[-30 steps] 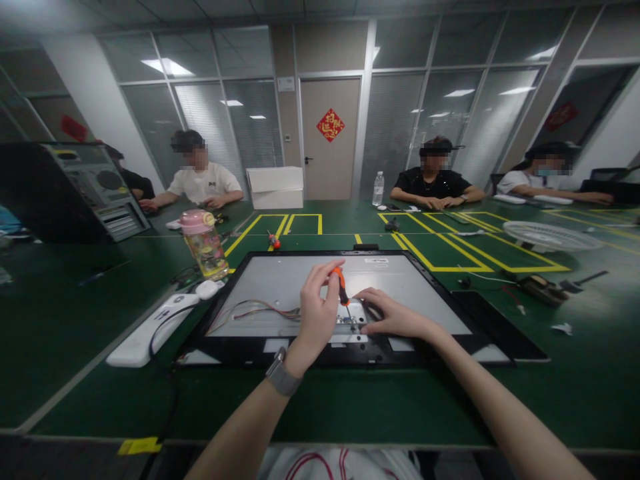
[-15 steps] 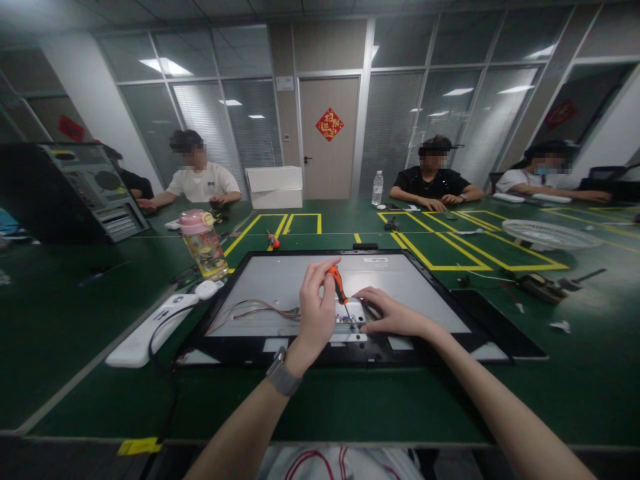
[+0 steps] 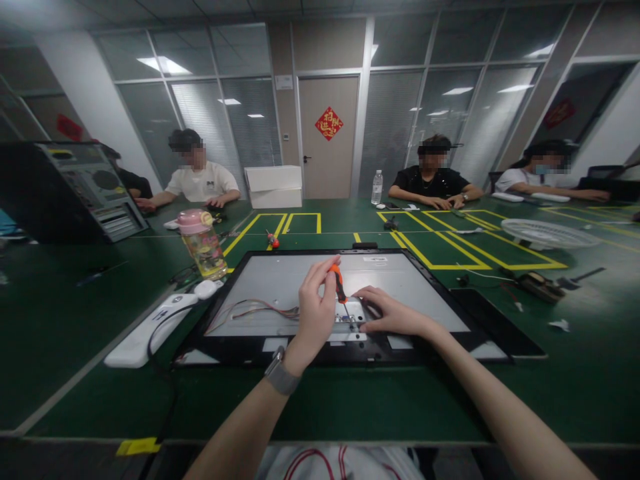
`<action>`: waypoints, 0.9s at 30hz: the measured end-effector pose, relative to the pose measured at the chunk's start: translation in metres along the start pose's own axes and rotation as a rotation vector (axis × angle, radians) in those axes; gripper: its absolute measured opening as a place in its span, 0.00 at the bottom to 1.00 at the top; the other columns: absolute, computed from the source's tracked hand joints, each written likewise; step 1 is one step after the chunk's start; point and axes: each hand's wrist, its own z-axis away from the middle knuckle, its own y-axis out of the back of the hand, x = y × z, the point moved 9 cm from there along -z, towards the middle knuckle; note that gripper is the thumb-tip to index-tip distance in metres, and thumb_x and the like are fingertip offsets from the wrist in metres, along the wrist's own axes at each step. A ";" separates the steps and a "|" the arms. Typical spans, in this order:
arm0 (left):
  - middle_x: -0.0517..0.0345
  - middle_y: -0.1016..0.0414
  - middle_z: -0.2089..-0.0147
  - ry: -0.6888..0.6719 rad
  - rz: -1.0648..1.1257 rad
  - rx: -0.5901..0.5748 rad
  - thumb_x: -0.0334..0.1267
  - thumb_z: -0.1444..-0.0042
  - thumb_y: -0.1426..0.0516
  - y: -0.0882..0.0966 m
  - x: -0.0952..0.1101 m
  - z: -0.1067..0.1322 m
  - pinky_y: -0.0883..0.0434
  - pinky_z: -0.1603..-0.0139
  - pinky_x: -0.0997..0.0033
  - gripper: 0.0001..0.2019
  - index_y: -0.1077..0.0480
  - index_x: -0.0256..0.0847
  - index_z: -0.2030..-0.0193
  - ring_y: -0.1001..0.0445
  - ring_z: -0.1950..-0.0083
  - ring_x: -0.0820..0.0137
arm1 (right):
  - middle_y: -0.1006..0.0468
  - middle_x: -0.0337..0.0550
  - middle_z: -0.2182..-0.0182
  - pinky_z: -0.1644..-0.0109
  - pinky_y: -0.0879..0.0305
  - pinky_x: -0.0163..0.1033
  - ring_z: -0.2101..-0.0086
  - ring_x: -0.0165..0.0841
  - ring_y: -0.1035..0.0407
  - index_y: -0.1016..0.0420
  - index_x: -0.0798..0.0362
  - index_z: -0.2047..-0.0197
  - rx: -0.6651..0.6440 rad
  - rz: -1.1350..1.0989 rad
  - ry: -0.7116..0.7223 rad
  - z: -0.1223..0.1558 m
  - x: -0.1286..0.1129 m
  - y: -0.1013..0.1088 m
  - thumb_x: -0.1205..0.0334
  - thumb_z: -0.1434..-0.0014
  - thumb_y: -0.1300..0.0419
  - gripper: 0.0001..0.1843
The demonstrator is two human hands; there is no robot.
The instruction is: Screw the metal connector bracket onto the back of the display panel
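Note:
A flat display panel (image 3: 260, 280) with a black frame and grey metal back lies on the green table. My left hand (image 3: 318, 293) is closed around the orange and black handle of a screwdriver (image 3: 341, 287). The screwdriver tilts, its tip down at a small metal bracket (image 3: 356, 311) near the panel's front edge. My right hand (image 3: 393, 312) rests on the bracket's right side, thumb and fingers bent around its edge near the tip. Whether it pinches anything small there I cannot make out. Thin coloured wires (image 3: 260, 310) run left from the bracket, partly behind my left hand.
Left of the panel are a white power strip (image 3: 145, 333), a drink bottle (image 3: 205, 250) and a computer case (image 3: 75, 193). On the right lie a black flat slab (image 3: 500, 323) and a brown-black tool (image 3: 540, 287). Several people sit across the table.
Both my hands and the screwdriver stay in almost the same place. Across the table, the hands of two seated people have shifted slightly.

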 end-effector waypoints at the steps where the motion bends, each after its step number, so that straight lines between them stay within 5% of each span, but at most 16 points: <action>1: 0.52 0.27 0.53 0.000 -0.002 -0.006 0.35 0.36 0.51 -0.001 0.000 0.000 0.31 0.52 0.67 0.13 0.29 0.42 0.48 0.29 0.52 0.67 | 0.36 0.49 0.46 0.39 0.43 0.49 0.46 0.44 0.40 0.36 0.52 0.42 0.000 0.002 0.000 0.000 0.000 0.000 0.49 0.51 0.33 0.35; 7: 0.56 0.32 0.62 -0.021 -0.027 0.013 0.37 0.39 0.46 0.000 0.006 0.002 0.31 0.60 0.72 0.08 0.25 0.43 0.57 0.30 0.60 0.71 | 0.35 0.49 0.47 0.40 0.43 0.50 0.46 0.44 0.41 0.35 0.51 0.44 0.004 0.017 0.016 0.000 -0.001 0.000 0.49 0.50 0.33 0.33; 16: 0.53 0.27 0.53 -0.056 -0.003 -0.023 0.33 0.35 0.53 -0.001 0.009 0.002 0.33 0.49 0.67 0.14 0.28 0.42 0.51 0.29 0.51 0.68 | 0.36 0.49 0.46 0.39 0.44 0.49 0.45 0.44 0.41 0.36 0.51 0.43 0.003 0.009 0.019 0.000 0.000 0.000 0.48 0.50 0.34 0.34; 27: 0.55 0.34 0.60 -0.014 -0.063 0.006 0.37 0.37 0.49 0.000 0.009 0.003 0.31 0.60 0.73 0.11 0.27 0.43 0.54 0.31 0.61 0.71 | 0.36 0.48 0.46 0.39 0.44 0.51 0.45 0.45 0.41 0.36 0.49 0.42 0.002 -0.001 0.012 0.000 0.001 0.000 0.49 0.50 0.33 0.34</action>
